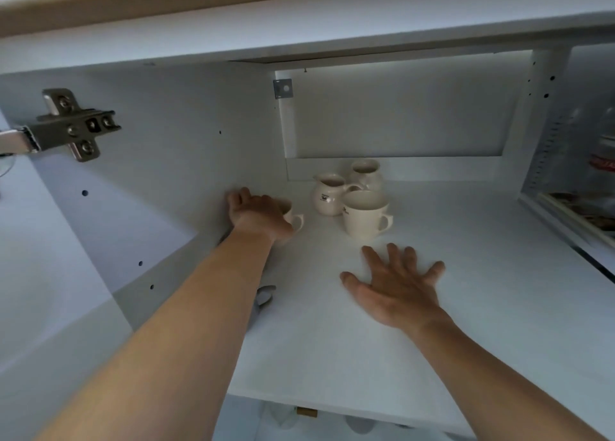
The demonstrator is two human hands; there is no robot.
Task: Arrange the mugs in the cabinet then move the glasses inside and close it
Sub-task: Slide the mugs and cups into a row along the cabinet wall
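Note:
Inside the open white cabinet, my left hand [259, 212] covers and grips a cream mug [296, 220] near the left wall; only its handle and a bit of rim show. Three more cream mugs stand further in: a wide one [364, 216] in front, a rounded one with a dark logo [327, 194] behind it, and another rounded one [365, 171] at the back. My right hand [397, 282] lies flat on the cabinet shelf [466, 291], fingers spread, holding nothing, just in front of the wide mug. No glasses are clearly in view.
A metal hinge [71, 126] is fixed to the left cabinet wall. On the right a neighbouring compartment [585, 181] holds blurred items. A small grey object [264, 296] lies on the shelf beside my left forearm. Rounded shapes show faintly below the shelf's front edge.

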